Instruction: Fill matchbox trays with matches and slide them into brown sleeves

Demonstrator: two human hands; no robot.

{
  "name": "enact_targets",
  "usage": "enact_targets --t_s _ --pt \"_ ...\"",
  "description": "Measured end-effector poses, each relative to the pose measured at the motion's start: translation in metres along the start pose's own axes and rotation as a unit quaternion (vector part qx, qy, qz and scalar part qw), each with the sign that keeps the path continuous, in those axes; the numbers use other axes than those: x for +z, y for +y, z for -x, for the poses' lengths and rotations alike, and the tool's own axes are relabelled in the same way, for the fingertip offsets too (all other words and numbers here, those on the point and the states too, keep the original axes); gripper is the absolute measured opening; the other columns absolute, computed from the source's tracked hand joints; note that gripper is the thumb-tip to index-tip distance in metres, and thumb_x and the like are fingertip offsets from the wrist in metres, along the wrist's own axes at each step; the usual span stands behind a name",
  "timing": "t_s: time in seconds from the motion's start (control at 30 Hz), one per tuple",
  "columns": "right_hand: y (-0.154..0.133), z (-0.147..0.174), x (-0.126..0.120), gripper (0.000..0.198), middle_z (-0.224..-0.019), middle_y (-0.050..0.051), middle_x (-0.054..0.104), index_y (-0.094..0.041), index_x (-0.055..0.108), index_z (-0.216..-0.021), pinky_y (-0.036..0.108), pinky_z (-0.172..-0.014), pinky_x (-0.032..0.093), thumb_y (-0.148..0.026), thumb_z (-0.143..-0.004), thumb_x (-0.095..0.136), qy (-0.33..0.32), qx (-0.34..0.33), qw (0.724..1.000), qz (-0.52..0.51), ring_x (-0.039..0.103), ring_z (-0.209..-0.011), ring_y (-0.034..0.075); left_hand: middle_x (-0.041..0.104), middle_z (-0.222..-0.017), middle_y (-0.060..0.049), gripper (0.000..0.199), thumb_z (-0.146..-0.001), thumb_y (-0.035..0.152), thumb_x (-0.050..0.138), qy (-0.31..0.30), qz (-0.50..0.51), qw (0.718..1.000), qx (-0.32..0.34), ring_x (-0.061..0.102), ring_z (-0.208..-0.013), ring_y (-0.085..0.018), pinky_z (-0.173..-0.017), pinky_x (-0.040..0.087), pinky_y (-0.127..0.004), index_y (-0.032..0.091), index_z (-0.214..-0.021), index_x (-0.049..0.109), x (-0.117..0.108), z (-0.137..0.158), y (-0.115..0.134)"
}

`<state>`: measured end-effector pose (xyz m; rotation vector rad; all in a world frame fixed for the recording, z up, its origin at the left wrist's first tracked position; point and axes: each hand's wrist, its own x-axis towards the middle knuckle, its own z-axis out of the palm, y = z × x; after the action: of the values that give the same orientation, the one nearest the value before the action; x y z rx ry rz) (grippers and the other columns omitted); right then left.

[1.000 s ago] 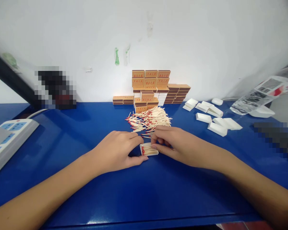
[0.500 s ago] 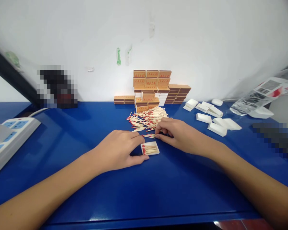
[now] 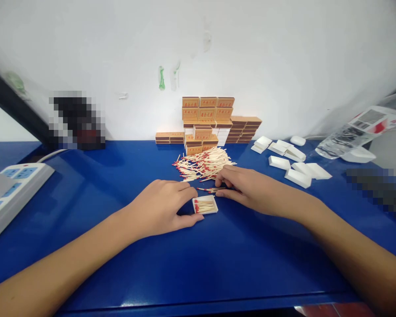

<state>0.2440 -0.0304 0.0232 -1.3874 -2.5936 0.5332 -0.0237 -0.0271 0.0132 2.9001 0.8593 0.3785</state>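
A small white matchbox tray (image 3: 215, 211) lies on the blue table, partly filled with red-tipped matches. My left hand (image 3: 161, 203) steadies its left end between thumb and fingers. Just beyond the tray, my right hand (image 3: 242, 186) has a few matches (image 3: 208, 190) between thumb and fingers, their red heads pointing left. A loose heap of matches (image 3: 206, 164) spreads out behind both hands.
Stacked orange matchboxes (image 3: 207, 113) stand against the wall. Several white trays (image 3: 279, 162) are scattered at the right, near a clear plastic bottle (image 3: 339, 140). A power strip (image 3: 29, 185) sits at the left; the blue table (image 3: 198, 264) extends toward me.
My right hand has shifted slightly right and nearer, and the matches at its fingers have moved with it. The left hand stays at the tray.
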Motion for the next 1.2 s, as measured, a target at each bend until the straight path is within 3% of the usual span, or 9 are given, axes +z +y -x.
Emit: enact_targets --t_s 0.33,0.47,0.7,0.87,1.2 --pt "-0.006 0.003 0.001 0.021 -0.104 0.008 0.065 -0.02 0.055 -0.096 0.034 -0.072 0.041 -0.033 -0.109 0.044 -0.038 0.025 0.999 0.018 0.058 -0.083 0.021 0.071 -0.083 0.0 0.029 -0.093 0.046 0.071 -0.003 0.008 1.0 -0.003 0.063 -0.067 -0.016 -0.06 0.039 -0.029 0.018 -0.1 0.072 -0.001 -0.001 0.002" --pt "-0.005 0.008 -0.005 0.023 -0.103 0.009 0.065 -0.021 0.054 -0.096 0.035 -0.073 0.041 -0.035 -0.109 0.04 -0.023 0.033 0.999 0.028 0.057 -0.082 0.021 0.071 -0.082 0.001 0.029 -0.093 0.046 0.071 -0.001 0.004 1.0 -0.004 0.064 -0.068 -0.016 -0.06 0.04 -0.029 0.018 -0.1 0.072 -0.002 -0.001 0.002" --pt "-0.017 0.02 -0.016 0.029 -0.1 0.006 0.067 -0.023 0.055 -0.096 0.035 -0.072 0.042 -0.043 -0.11 0.039 -0.03 0.012 0.999 -0.039 0.059 -0.081 0.02 0.07 -0.083 0.001 0.03 -0.094 0.047 0.069 -0.014 0.003 1.0 -0.007 0.064 -0.069 -0.016 -0.061 0.042 -0.031 0.018 -0.101 0.072 -0.002 -0.001 0.001" --pt "-0.025 0.02 -0.008 0.023 -0.103 0.006 0.069 -0.023 0.058 -0.098 0.035 -0.074 0.043 -0.038 -0.109 0.044 -0.055 0.009 0.997 -0.054 0.061 -0.085 0.021 0.071 -0.083 0.0 0.031 -0.094 0.048 0.069 -0.015 0.008 1.0 -0.011 0.064 -0.069 -0.017 -0.061 0.041 -0.03 0.018 -0.102 0.071 -0.001 0.0 0.001" --pt "-0.032 0.011 0.003 0.021 -0.106 0.005 0.068 -0.022 0.057 -0.1 0.033 -0.076 0.043 -0.037 -0.109 0.046 -0.016 -0.027 0.998 -0.052 0.062 -0.089 0.02 0.071 -0.083 0.0 0.029 -0.094 0.047 0.069 -0.018 0.005 1.0 -0.009 0.064 -0.069 -0.017 -0.061 0.04 -0.029 0.017 -0.097 0.07 -0.002 0.0 0.002"
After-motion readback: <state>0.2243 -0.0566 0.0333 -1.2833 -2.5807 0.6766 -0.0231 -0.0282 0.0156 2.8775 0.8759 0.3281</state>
